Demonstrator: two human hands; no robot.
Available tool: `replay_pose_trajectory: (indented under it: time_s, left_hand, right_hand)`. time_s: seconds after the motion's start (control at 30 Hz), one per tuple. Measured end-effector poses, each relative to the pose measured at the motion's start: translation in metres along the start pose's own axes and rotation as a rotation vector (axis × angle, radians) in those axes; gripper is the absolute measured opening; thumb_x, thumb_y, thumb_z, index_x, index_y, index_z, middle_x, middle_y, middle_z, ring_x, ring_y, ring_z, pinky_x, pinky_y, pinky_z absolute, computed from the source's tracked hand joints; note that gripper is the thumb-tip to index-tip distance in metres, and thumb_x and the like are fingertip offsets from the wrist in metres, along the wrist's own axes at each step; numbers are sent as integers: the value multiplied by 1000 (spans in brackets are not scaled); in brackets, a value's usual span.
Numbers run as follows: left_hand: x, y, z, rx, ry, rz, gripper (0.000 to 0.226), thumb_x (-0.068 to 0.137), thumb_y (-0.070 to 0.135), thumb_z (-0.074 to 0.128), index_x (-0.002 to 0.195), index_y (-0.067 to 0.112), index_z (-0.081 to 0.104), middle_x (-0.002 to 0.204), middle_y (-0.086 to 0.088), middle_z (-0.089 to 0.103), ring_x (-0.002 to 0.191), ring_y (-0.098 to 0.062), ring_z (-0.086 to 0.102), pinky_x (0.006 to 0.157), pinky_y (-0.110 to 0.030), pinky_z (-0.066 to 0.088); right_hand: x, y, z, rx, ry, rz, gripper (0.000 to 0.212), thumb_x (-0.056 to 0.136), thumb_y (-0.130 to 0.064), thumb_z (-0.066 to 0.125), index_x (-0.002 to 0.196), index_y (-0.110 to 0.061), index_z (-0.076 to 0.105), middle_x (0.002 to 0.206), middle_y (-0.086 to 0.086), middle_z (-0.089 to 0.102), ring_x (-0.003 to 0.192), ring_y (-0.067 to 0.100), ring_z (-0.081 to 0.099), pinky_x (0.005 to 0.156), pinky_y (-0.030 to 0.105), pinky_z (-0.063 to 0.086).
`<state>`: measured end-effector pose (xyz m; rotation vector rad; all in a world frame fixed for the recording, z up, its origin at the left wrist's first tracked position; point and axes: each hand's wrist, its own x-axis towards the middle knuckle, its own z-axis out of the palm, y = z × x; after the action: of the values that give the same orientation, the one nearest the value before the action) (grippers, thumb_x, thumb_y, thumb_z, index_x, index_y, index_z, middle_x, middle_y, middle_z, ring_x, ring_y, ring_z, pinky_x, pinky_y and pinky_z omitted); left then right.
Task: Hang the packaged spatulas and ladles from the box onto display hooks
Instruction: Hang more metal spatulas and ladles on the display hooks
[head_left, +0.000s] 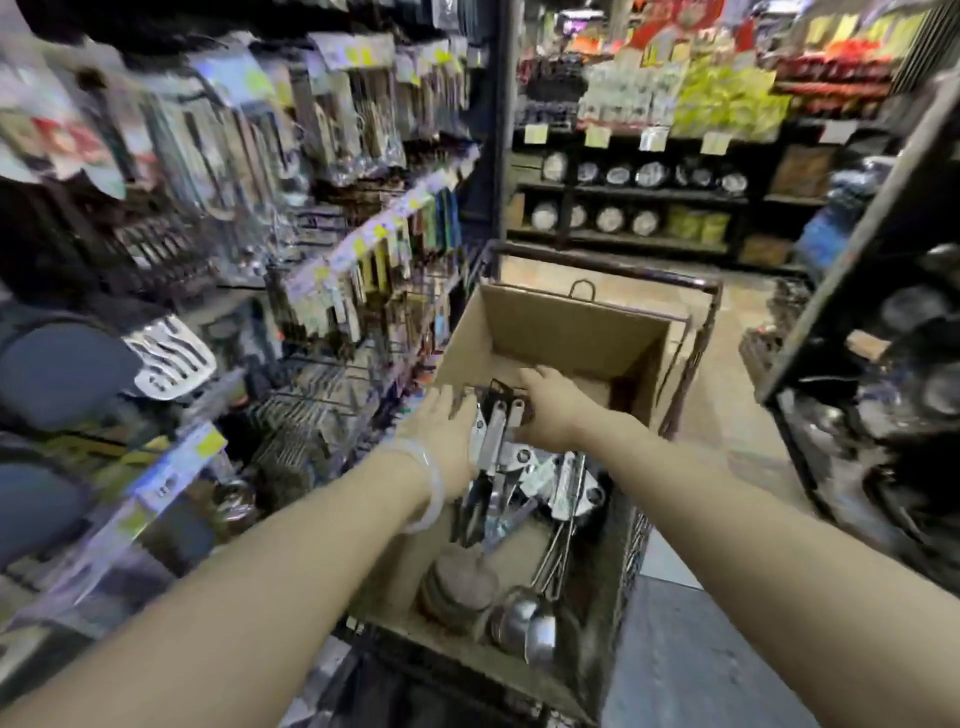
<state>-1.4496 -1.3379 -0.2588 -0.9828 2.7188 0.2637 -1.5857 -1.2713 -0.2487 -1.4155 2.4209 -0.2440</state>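
Two bare forearms filled the bottom of the view, reaching forward into the cardboard box (558, 332) that sat in a wire cart (696, 332).

On the far left, the display hooks (322, 364) carried rows of packaged utensils already hung, and a slotted spatula head (169, 358) stood out from the shelving, well apart from the box.

Further right, the left hand (447, 431), with a pale bangle (428, 486) at the wrist, lay against the left side of the bundle of utensil handles (498, 426), fingers fairly straight; whether they curled under anything I could not tell. Just beside it, the right hand (550, 410) was curled round the handle tops from the other side and appeared to grip them.

Below the hands, the ladles (524, 618) lay bowls down in the near end of the box, with packaging cards (550, 478) loose among the stems.

My judgement: these are stiff steel pieces, moderately heavy as a bunch, smooth and prone to slide within the sleeves. Taking one by the handle end, near its hanging hole, looked safest.
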Motion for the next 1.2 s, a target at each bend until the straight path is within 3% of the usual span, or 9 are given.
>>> replay_pose_trajectory:
  time_s: [0.2,0.27,0.37,0.43,0.63,0.9,1.03,1.1,1.2]
  left_hand:
    - [74,4,72,-83,-113,149,79,90,28,55,149,13,5,157,-14,1,146,-28,3,119,-38,18]
    - [99,9,94,-109,-170,191,75,90,28,54,148,11,9,157,-14,5,146,-28,8,118,-36,20]
    - [130,16,130,-166,-269,222,63,91,27,53,144,10,24,153,-14,18,143,-28,18,116,-35,25]
    - [142,21,154,-210,-335,239,62,91,25,52,145,11,23,151,-13,25,141,-29,24,114,-33,26]
    - [159,27,213,-302,-494,220,56,92,19,51,143,12,30,151,-11,29,138,-26,32,114,-31,27]
    - [165,31,246,-501,-556,132,39,93,14,46,132,11,45,145,-9,38,130,-20,42,102,-18,34]
    - [169,35,239,-685,-543,14,31,93,14,47,123,15,52,119,-6,58,109,-22,56,98,-26,43]
    - [174,39,232,-827,-474,-31,28,93,16,49,120,14,55,115,-6,63,107,-24,59,100,-31,44]
    - [180,47,210,-1099,-378,-111,33,92,14,54,125,11,54,112,-5,62,106,-20,58,93,-24,41]
  right_hand:
    - [30,59,106,201,-222,314,72,84,-33,65,138,-2,28,140,19,40,128,34,42,103,37,40]
    - [39,76,138,260,-235,418,65,83,-32,66,132,-3,35,137,18,44,125,32,45,99,33,41]
    - [52,97,181,375,-245,576,76,81,-35,68,138,-4,29,141,18,40,128,34,43,103,34,40]
    - [58,108,204,449,-199,688,77,81,-35,68,138,-3,27,140,19,40,128,34,44,104,35,41]
    - [71,134,248,647,-138,971,46,90,-22,56,123,4,40,128,20,53,119,32,52,91,30,42]
    - [74,140,273,772,22,1009,25,94,-8,43,114,4,53,117,21,60,104,30,57,79,28,41]
    - [69,134,266,761,71,921,18,95,-12,40,109,-11,53,105,8,58,89,16,49,73,18,34]
    - [68,128,255,653,106,838,14,95,-12,39,102,-12,51,103,8,61,92,22,57,69,20,32]
    - [72,114,231,524,150,707,15,94,-21,38,100,-14,51,104,10,63,97,31,59,69,26,32]
